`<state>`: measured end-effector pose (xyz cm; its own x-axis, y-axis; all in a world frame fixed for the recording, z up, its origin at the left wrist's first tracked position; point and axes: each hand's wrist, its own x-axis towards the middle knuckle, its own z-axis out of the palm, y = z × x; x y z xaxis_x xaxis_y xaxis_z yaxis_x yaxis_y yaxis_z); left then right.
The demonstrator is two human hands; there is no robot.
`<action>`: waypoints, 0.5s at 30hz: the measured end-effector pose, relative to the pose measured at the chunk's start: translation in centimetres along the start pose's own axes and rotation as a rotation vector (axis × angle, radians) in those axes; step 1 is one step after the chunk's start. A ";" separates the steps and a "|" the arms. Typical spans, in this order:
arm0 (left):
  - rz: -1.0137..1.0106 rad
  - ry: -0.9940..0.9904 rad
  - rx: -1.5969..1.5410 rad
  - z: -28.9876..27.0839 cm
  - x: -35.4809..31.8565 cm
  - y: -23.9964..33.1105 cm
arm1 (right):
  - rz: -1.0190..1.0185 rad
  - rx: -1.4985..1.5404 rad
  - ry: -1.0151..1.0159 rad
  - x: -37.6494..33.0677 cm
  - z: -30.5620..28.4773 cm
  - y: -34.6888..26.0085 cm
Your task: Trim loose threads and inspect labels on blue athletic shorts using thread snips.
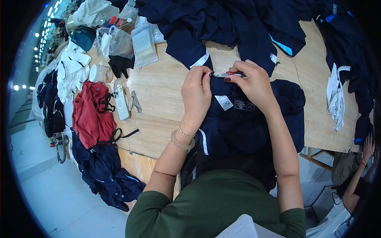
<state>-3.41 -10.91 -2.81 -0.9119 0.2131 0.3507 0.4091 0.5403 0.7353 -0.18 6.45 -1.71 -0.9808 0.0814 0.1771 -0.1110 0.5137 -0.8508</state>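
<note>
A navy garment [246, 133] lies at the near edge of the wooden table, in front of my body. A white label [224, 102] and a dark printed patch [243, 105] show near its upper edge. My left hand [196, 90] pinches that edge between thumb and fingertips. In my right hand [253, 79] is a small pair of thread snips [221, 74] with some red near the grip. The blades point left, and their tips come close to my left fingertips. Whether they touch thread or cloth is too small to tell.
More navy garments [222, 20] are heaped across the far side. To the left are a phone [121, 102], a red garment [92, 119], a plastic bag [118, 43] and a lidded tub [99, 73]. White strips [336, 99] lie at right, with another person's hand [368, 147] nearby.
</note>
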 end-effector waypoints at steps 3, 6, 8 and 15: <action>0.008 -0.001 -0.001 0.0 0.1 0.0 | -0.036 -0.026 0.020 0.1 0.0 -0.1; 0.010 0.003 0.002 -0.1 0.1 0.0 | -0.080 -0.095 0.003 0.1 -0.2 -0.7; 0.011 -0.004 0.001 0.1 0.0 0.0 | -0.076 -0.124 -0.006 0.1 -0.2 -0.8; -0.193 0.427 -0.401 -3.4 1.6 -1.2 | 0.071 0.113 0.132 -0.3 0.0 0.8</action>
<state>-5.25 -14.00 -1.14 -0.9109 -0.2479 0.3300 0.2942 0.1708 0.9404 0.02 6.83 -2.41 -0.9580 0.2295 0.1719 -0.0670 0.4038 -0.9124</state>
